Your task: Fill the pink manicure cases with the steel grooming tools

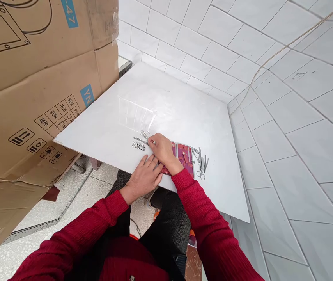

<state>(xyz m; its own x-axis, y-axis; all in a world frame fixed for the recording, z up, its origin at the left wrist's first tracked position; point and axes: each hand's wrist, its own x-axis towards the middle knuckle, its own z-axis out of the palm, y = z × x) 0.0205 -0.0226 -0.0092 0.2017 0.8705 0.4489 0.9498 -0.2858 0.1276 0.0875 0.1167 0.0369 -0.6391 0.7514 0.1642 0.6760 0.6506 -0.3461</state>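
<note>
A manicure case (188, 167) with a dark red lining lies opened out near the table's front edge. My left hand (143, 176) rests palm down with fingers stretched out, touching the case's left side. Crossing over in front of it, my right hand (163, 149) pinches its thumb and fingertips together beside slim metal tools (144, 134). What sits in that pinch is too small to make out. Nail clippers (139, 145) lie just left of the fingertips. To the case's right are small scissors (201, 175) and several other metal tools (203, 163). My hands hide part of the case.
The white table board (184, 105) reaches back to a tiled wall (210, 50). A large cardboard box (46, 86) stands along the left side. A thin cable (267, 62) runs down the wall at the right. My legs (166, 218) are under the board's front edge.
</note>
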